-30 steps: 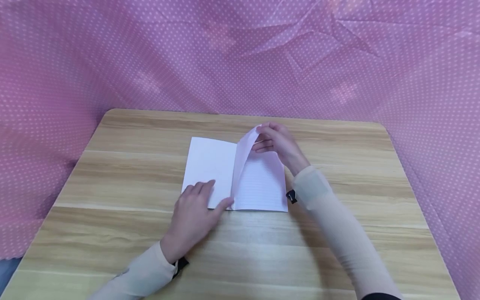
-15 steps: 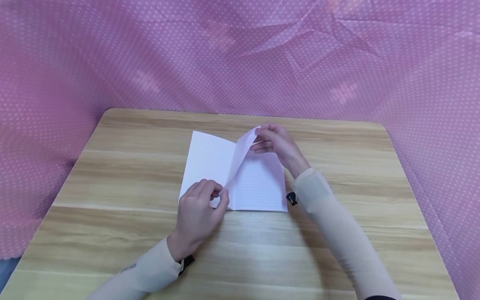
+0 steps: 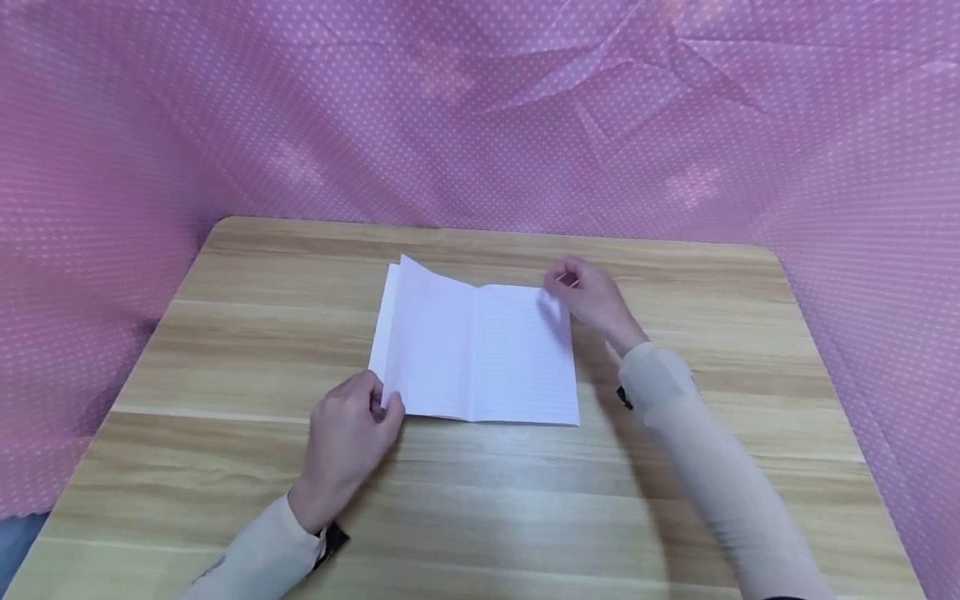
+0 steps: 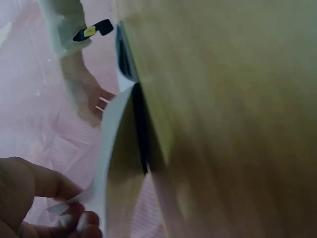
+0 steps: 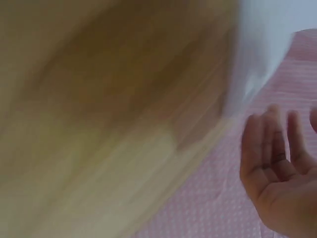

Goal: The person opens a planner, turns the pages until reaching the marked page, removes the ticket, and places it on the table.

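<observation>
An open notebook (image 3: 523,358) with white, faintly ruled pages lies on the table. Its left-hand page (image 3: 431,350) stands a little raised, the far corner lifted above the sheet beneath. My left hand (image 3: 347,433) pinches the near left corner of that page between thumb and fingers; in the left wrist view the paper (image 4: 89,198) bends at the pinch. By the notebook's far right corner is my right hand (image 3: 592,296), its fingers loosely bent. The right wrist view shows those fingers (image 5: 275,148) holding nothing, close to the paper's edge (image 5: 252,64).
The wooden table (image 3: 480,517) extends on all sides of the notebook. Behind it and along both sides hangs a pink polka-dot cloth (image 3: 480,117).
The lifted page has swung over from the middle to the left side. My left hand has moved left with it. My right hand has let go of the page and shifted right.
</observation>
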Tool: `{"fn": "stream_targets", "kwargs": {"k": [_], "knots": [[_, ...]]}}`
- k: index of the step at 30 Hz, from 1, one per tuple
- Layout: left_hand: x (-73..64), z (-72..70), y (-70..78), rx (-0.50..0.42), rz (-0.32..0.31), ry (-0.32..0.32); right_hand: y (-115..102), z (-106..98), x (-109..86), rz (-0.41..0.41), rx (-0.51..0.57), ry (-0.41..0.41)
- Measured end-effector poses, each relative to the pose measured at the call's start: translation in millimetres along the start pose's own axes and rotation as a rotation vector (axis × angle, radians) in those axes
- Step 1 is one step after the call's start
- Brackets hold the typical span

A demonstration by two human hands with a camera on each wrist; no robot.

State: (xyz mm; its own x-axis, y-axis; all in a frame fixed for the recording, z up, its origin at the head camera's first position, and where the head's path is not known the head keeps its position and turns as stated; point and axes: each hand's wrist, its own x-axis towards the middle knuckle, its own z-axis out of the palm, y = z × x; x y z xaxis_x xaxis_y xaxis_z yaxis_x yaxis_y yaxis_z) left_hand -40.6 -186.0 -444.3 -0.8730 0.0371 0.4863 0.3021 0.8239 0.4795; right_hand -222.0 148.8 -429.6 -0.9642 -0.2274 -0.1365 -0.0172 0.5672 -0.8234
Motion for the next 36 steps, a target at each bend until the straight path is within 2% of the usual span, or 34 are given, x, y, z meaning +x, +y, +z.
{"fn": "stream_targets", "kwargs": {"k": [2, 5, 10, 12, 14, 18, 21, 23, 30, 36], "knots": [[-1.3, 0.3, -2.5, 0.023, -0.035, -0.044, 6.7, -4.3, -0.5, -0.032, -0.203, 0.008], [-1.2, -0.1, -6.6, 0.072, -0.089, -0.108, 14.8, -6.8, -0.7, -0.062, -0.4, -0.01], [1.6, -0.2, -13.5, 0.17, -0.192, -0.273, 21.9, -3.0, -1.2, -0.068, -0.54, -0.053], [3.0, 0.9, -16.2, 0.208, -0.206, -0.31, 22.8, -1.3, -0.9, -0.066, -0.567, -0.059], [4.8, 2.1, -18.5, 0.232, -0.2, -0.318, 22.7, -0.7, -0.5, -0.059, -0.58, -0.057], [8.3, 3.4, -22.6, 0.235, -0.13, -0.322, 21.7, -1.1, -1.1, -0.056, -0.593, -0.05], [9.3, 2.1, -24.5, 0.226, -0.073, -0.373, 22.1, -1.1, -1.5, -0.071, -0.606, -0.039], [9.4, 0.6, -24.8, 0.221, -0.057, -0.411, 23.0, -0.5, -2.3, -0.09, -0.619, -0.031], [11.1, -1.4, -23.5, 0.207, -0.104, -0.502, 24.4, 1.0, -5.5, -0.171, -0.661, 0.021], [11.7, -1.9, -21.9, 0.205, -0.133, -0.529, 23.0, 2.5, -7.4, -0.249, -0.633, 0.098]]}}
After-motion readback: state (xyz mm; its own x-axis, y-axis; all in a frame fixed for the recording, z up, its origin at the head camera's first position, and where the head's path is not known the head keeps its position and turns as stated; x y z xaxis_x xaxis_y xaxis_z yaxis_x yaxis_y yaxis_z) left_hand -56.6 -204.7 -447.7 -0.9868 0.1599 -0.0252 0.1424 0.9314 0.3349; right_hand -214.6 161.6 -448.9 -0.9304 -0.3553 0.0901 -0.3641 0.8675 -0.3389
